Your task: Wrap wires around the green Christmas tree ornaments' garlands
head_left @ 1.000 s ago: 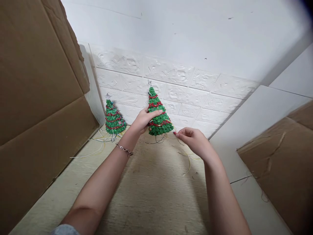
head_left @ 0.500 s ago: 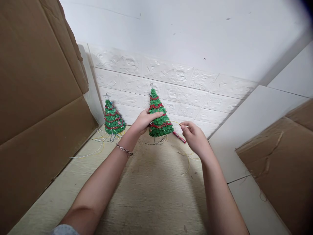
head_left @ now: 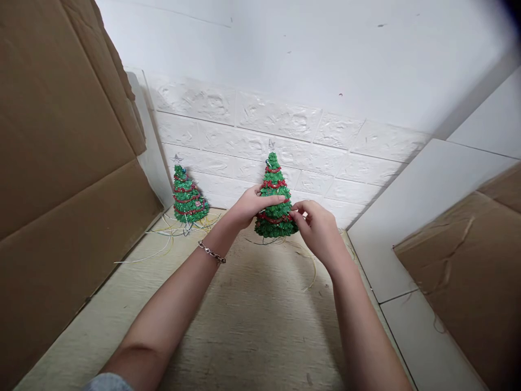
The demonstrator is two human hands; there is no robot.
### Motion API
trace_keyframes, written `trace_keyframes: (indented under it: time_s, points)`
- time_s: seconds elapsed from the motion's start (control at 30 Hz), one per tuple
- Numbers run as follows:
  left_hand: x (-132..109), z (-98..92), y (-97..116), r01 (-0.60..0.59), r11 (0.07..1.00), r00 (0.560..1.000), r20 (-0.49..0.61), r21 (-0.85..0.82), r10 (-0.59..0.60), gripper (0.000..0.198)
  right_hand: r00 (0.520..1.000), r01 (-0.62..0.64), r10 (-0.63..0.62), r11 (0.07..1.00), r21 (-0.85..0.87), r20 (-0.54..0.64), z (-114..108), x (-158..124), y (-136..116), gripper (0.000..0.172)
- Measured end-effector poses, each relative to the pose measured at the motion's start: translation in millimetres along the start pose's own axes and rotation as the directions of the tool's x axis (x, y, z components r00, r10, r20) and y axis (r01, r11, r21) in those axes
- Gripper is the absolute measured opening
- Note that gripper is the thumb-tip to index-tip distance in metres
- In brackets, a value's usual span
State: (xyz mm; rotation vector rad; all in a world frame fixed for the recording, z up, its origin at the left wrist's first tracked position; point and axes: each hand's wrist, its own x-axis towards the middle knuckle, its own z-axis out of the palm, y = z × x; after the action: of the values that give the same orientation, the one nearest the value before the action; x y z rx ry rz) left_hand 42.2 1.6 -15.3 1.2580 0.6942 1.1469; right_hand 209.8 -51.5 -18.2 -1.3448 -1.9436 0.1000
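Note:
A small green tree (head_left: 273, 187) with red garland and a silver star on top is held upright by my left hand (head_left: 252, 206), its thumb across the front. My right hand (head_left: 311, 222) is pinched at the tree's lower right edge; what is between its fingertips is too small to make out. Thin dark and yellow wires show under the tree's base. A second, similar tree (head_left: 189, 198) stands at the left, with white, yellow and dark wires (head_left: 171, 231) spread about its foot.
Brown cardboard (head_left: 73, 217) rises on the left, and more cardboard (head_left: 464, 260) lies at the right against white panels. Behind the trees is a white brick-patterned wall (head_left: 277, 117). A yellow wire (head_left: 313, 274) lies on the pale wooden surface (head_left: 244, 326).
The held tree has moved right and slightly down with my left hand. My right hand has come in to the tree's edge, and the red stick on the surface is now hidden.

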Motion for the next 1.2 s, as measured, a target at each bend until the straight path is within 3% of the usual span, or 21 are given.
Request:
trace_keyframes:
  time_s: [0.17,0.27,0.33,0.53,0.77,0.9,1.03,1.2]
  points:
    - [1,-11.8,4,-0.005,0.996,1.0,-0.021,-0.092,0.003,0.033,0.991,-0.073,0.064,0.995,0.07,0.115,-22,-5,-4,0.017]
    - [1,-16.2,7,-0.022,0.994,0.999,-0.041,-0.105,0.018,0.033,0.989,-0.085,0.075,0.994,0.073,0.131,-30,-7,-8,0.011]
    - [1,-16.5,8,-0.029,0.994,0.999,-0.043,-0.109,0.024,0.033,0.99,-0.078,0.073,0.996,0.04,0.124,-31,-8,-10,0.007]
    - [2,-15.1,8,-0.034,0.993,0.998,-0.063,-0.116,0.027,0.032,0.984,-0.066,0.059,0.997,0.037,0.168,-27,-9,-12,0.02]
    - [6,-15.7,6,-0.109,0.981,0.981,-0.175,-0.158,0.081,0.03,0.984,-0.179,0.18,0.982,0.05,-0.013,-22,-5,-4,0.016]
    - [9,-14.5,4,-0.204,0.967,0.945,-0.288,-0.15,0.155,0.032,0.989,-0.071,0.083,0.993,0.096,-0.12,-7,1,2,0.023]
    - [9,-13.8,5,-0.204,0.968,0.936,-0.317,-0.144,0.15,0.032,0.993,-0.017,0.023,0.999,0.046,-0.118,6,4,9,0.017]
    - [9,-12.3,4,-0.191,0.967,0.941,-0.313,-0.167,0.132,0.036,0.985,-0.123,0.145,0.969,0.215,-0.092,6,4,9,0.017]
